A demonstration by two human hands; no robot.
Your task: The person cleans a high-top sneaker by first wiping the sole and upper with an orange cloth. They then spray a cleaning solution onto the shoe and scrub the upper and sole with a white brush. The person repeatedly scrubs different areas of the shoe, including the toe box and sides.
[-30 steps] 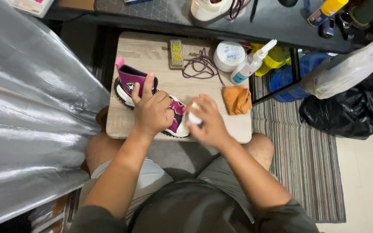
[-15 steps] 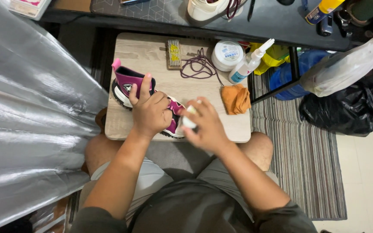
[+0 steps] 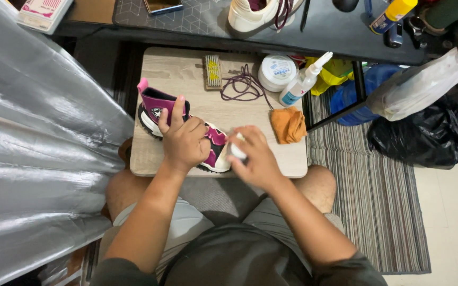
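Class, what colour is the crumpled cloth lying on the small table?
Orange: the cloth lies right of the right hand, clearest in the head view.

I see bare bench [image 3: 176, 69] open behind the sneaker [image 3: 157, 108]. Across the back stand a brush [image 3: 213, 71], a tangled lace [image 3: 245, 87], a round tub [image 3: 276, 71] and a spray bottle [image 3: 303, 85]. An orange cloth [image 3: 288, 124] blocks the right edge. A plastic sheet [image 3: 38, 137] seems to crowd the left.
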